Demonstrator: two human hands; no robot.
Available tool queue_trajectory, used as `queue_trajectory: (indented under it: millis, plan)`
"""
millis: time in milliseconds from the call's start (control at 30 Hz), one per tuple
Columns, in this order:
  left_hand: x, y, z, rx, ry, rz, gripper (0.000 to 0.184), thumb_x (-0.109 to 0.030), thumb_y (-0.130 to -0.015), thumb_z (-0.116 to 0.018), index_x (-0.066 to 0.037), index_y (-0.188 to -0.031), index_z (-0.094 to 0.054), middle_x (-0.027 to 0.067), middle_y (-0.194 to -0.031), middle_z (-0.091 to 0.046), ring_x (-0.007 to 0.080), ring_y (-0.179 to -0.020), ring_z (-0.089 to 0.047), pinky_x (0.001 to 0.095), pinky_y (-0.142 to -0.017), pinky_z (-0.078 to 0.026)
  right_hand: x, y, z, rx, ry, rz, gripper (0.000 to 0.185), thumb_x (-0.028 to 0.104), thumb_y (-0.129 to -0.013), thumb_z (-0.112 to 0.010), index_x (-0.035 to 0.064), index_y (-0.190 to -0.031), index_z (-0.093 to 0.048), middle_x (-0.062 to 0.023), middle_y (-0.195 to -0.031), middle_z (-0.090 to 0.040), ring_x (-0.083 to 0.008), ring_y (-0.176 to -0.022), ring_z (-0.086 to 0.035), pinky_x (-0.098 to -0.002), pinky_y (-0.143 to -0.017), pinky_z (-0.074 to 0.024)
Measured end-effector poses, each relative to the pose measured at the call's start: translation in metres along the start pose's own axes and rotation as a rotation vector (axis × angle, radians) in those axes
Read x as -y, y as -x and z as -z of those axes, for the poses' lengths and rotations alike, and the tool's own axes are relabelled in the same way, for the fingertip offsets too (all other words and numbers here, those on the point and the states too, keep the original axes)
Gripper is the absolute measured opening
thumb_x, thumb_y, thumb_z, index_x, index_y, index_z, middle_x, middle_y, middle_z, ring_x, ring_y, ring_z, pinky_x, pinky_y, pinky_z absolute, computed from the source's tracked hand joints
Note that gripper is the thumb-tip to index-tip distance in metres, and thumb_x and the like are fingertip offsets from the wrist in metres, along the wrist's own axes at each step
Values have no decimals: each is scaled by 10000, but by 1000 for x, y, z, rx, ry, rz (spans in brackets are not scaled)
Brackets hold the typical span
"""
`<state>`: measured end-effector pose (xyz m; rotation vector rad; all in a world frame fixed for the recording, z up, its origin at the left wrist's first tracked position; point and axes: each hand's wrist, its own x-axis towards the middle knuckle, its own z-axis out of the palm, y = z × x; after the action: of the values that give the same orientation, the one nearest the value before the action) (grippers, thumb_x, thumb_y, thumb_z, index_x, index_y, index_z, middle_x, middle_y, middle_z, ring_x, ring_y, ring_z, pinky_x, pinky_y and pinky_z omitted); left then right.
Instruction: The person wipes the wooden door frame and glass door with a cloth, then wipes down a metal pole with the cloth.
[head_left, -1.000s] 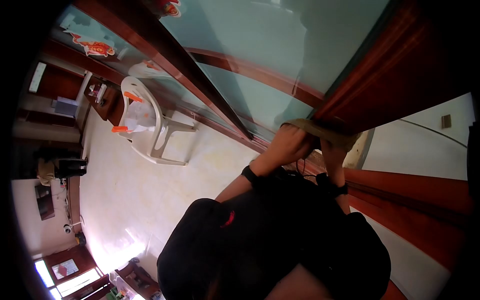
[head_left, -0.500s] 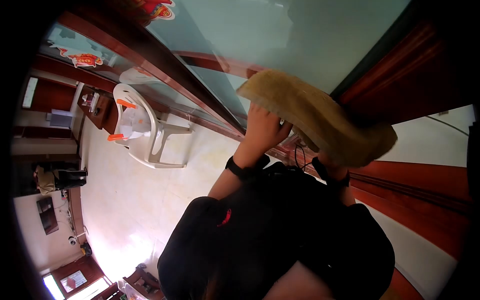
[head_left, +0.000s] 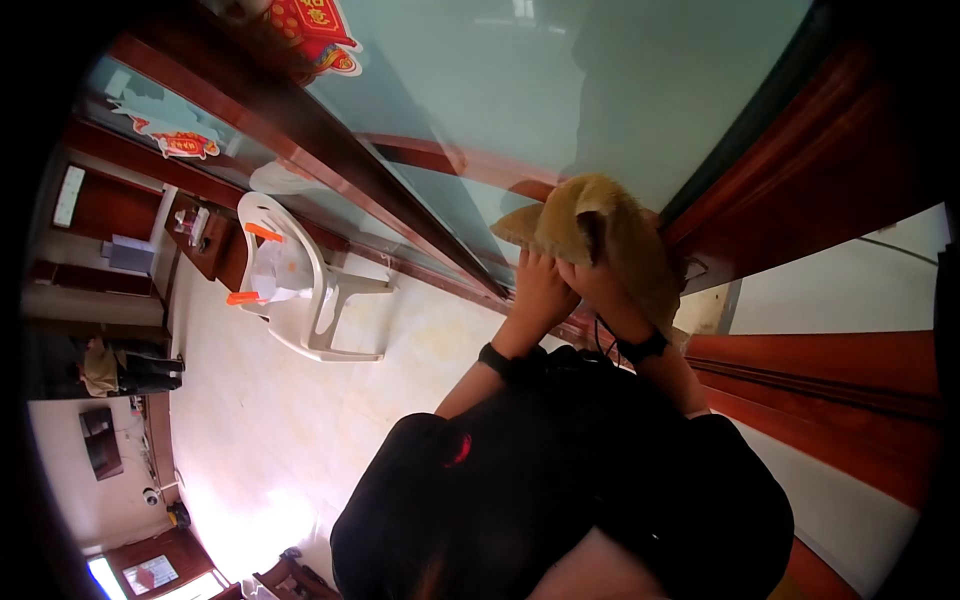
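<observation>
A yellowish-brown towel [head_left: 640, 245] hangs bunched and folded from my two hands, in front of a glass pane [head_left: 640, 90]. My left hand [head_left: 542, 292] has its fingers curled over the towel's near edge. Close beside it, my right hand [head_left: 606, 298] grips another part of the towel, which covers some of its fingers. Both wrists wear dark bands. A dark cord [head_left: 603, 335] hangs near the right wrist.
Dark red wooden frames [head_left: 330, 170] edge the glass. Red festive stickers [head_left: 315, 35] are on the glass. A white plastic chair [head_left: 300, 290] with orange-handled things stands on the pale floor [head_left: 260, 400]. A person [head_left: 125, 368] stands far left.
The towel, stretched out between my hands before, is now gathered and folded over. My right hand has moved left and up, next to my left hand.
</observation>
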<state>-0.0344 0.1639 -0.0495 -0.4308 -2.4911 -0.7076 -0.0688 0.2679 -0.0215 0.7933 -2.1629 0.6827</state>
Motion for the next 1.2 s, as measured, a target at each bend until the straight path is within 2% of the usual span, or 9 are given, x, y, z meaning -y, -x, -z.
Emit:
queue_trajectory:
  millis: [233, 367, 433, 633, 833, 900, 933, 1033, 1200]
  plan:
    - [20, 36, -23, 243, -108, 14, 606, -206, -784, -571, 13, -1314, -376, 259, -1330, -363, 452, -1240, -312, 534, -1046, -224, -7, 47, -37, 211, -164, -90, 529, 218, -834, -565, -14, -1292, -435, -231, -1331, -415, -415, -1252, -346, -486, -1073, -220]
    - [37, 61, -36, 218, -118, 13, 639, -209, -787, -574, 10, -1342, -348, 257, -1372, -321, 440, -1277, -278, 527, -1062, -203, -1, 64, -37, 364, -85, -87, 519, 228, -843, -552, 1, -1296, -438, -229, -1313, -436, -401, -1219, -389, -469, -1051, -268]
    - [42, 65, -36, 200, 45, 99, 652, -195, -766, -568, -28, -1358, -354, 204, -1415, -297, 427, -1315, -227, 543, -1074, -158, 4, 64, -30, 464, -288, -158, 589, 198, -840, -550, -59, -1331, -347, -314, -1376, -293, -455, -1295, -262, -481, -1091, -190]
    - [37, 54, -23, 248, 123, 140, 663, -157, -738, -579, -43, -1357, -370, 194, -1427, -288, 434, -1320, -214, 558, -1082, -126, 7, 49, -5, 322, -522, -190, 713, 194, -788, -608, -75, -1356, -270, -326, -1386, -258, -464, -1315, -213, -472, -1092, -188]
    - [15, 21, 19, 136, -11, 77, 636, -184, -719, -610, -42, -1308, -417, 203, -1319, -401, 439, -1281, -262, 569, -1071, -155, 7, 19, 36, 186, -281, -38, 757, 189, -668, -659, -77, -1307, -350, -268, -1352, -341, -400, -1237, -350, -438, -1061, -255]
    - [9, 9, 30, 152, -34, 36, 611, -204, -721, -615, -19, -1275, -436, 209, -1277, -428, 436, -1230, -326, 563, -1046, -209, 8, 15, 45, 47, -571, -150, 688, 131, -657, -653, -73, -1266, -407, -253, -1323, -390, -383, -1214, -398, -423, -1023, -316]
    - [9, 5, 31, 134, -71, 12, 559, -202, -710, -630, 6, -1207, -483, 205, -1215, -471, 432, -1159, -391, 552, -1012, -261, 8, 15, 47, 11, -612, -193, 604, 88, -673, -657, -66, -1222, -458, -227, -1229, -496, -356, -1130, -504, -400, -947, -403]
    - [-7, -6, 49, 10, 98, 37, 536, -171, -660, -650, 14, -1147, -522, 197, -1167, -503, 417, -1126, -420, 533, -1003, -283, 8, 14, 58, -12, -617, -274, 529, 75, -703, -663, -59, -1184, -489, -195, -1128, -577, -325, -1034, -583, -380, -886, -451]
    - [-20, -25, 69, -73, 166, -120, 492, -126, -585, -658, -6, -1055, -577, 153, -1046, -549, 373, -988, -478, 490, -883, -376, 5, 13, 74, -31, -513, -191, 489, 113, -722, -679, -48, -1154, -517, -174, -1082, -610, -303, -993, -612, -374, -862, -468]
